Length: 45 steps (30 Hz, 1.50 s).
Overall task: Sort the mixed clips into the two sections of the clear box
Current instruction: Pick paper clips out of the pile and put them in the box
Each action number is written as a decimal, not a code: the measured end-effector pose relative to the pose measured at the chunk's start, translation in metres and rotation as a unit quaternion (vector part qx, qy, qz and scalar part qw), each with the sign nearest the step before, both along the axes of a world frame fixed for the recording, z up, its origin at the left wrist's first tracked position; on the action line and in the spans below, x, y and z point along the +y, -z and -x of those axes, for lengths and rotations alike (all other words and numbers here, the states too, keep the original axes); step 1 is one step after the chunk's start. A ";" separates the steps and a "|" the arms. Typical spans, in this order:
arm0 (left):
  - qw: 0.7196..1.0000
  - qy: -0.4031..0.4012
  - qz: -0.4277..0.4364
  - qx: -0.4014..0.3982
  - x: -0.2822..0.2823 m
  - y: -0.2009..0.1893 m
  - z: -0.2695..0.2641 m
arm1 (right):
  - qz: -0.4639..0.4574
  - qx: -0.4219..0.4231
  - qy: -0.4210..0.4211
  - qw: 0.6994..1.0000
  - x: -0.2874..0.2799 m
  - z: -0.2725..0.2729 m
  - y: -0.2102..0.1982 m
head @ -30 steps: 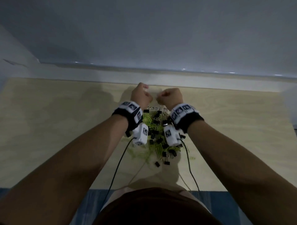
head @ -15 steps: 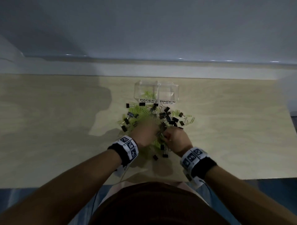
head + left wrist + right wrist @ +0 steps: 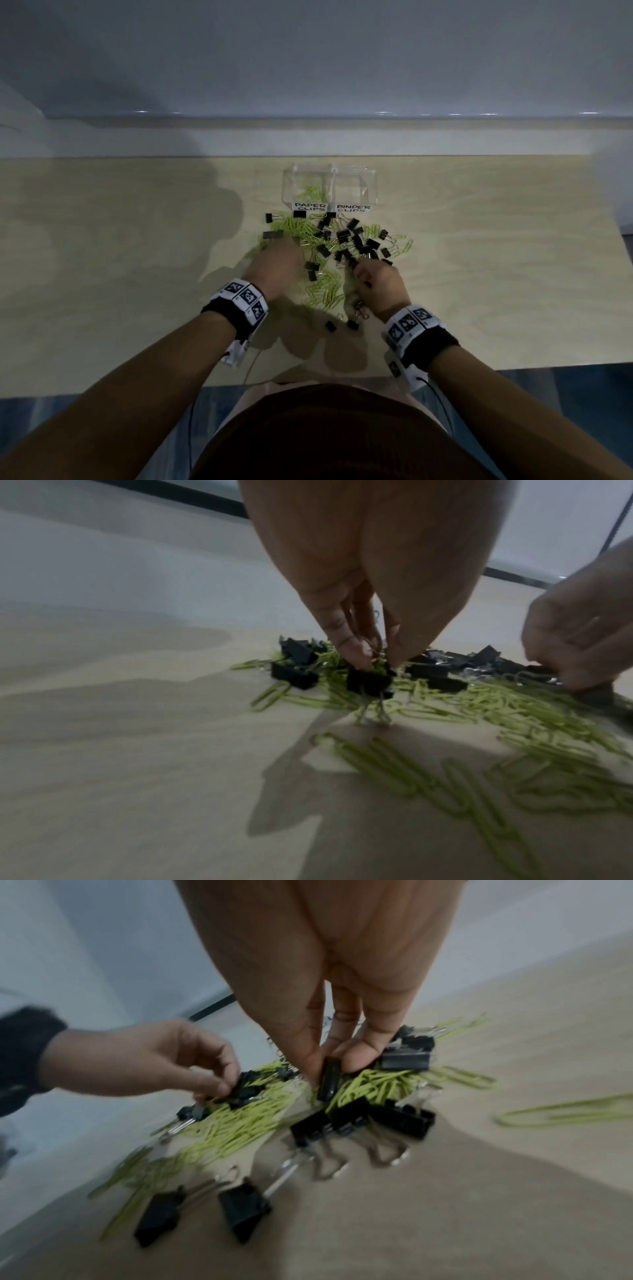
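- Both hands are down in the pile: your left hand (image 3: 369,593) pinches the wire handles of a black binder clip (image 3: 369,682) at centre frame in the left wrist view, and your right hand (image 3: 329,988) pinches another binder clip (image 3: 328,1081) edge-on between thumb and fingertips.
- You look to be at the picking step; next, each clip must lift free of the green paper clips (image 3: 325,291) tangled round it.
- Then carry them to the clear box (image 3: 330,186), upper centre of the head view on the table (image 3: 137,274); binder clips go in the right section, marked BINDER CLIPS, which appears bare, while some paper clips lie in the left.
- Against the frame a second ago, your hands have come back from over the box to the near pile.
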<state>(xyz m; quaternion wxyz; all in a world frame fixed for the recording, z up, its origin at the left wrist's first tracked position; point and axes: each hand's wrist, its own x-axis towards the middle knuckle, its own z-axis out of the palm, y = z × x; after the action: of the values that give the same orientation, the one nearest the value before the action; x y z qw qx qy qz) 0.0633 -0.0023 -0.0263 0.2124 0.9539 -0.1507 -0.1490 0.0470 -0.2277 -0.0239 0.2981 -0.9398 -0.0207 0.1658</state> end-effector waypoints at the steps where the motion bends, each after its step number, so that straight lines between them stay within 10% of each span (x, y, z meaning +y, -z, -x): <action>1: 1.000 -0.008 -0.002 -0.006 0.005 0.001 0.002 | -0.005 -0.011 0.018 1.000 -0.007 -0.001 0.001; 5: 0.999 0.023 0.004 -0.041 0.003 -0.001 0.014 | 0.019 -0.071 0.015 0.997 -0.022 -0.004 0.003; 13: 0.992 0.044 -0.004 0.120 -0.028 -0.004 0.037 | 0.107 0.035 -0.272 0.956 0.023 -0.002 -0.010; 30: 0.993 0.069 -0.041 0.091 -0.025 0.001 0.015 | -0.019 -0.038 -0.177 0.983 0.006 -0.009 0.005; 37: 0.975 -0.081 0.168 0.122 -0.013 -0.013 0.003 | -0.144 0.087 0.011 0.986 0.008 -0.033 -0.014; 45: 0.936 -0.249 0.250 0.003 -0.005 -0.046 -0.083 | -0.131 -0.013 0.050 0.990 0.059 -0.131 -0.049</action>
<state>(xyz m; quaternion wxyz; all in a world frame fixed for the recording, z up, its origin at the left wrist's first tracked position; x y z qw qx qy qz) 0.1466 -0.0071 0.0195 0.4751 0.8764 0.0595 -0.0516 0.1777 -0.1682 0.0255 0.4259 -0.8948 0.0013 0.1338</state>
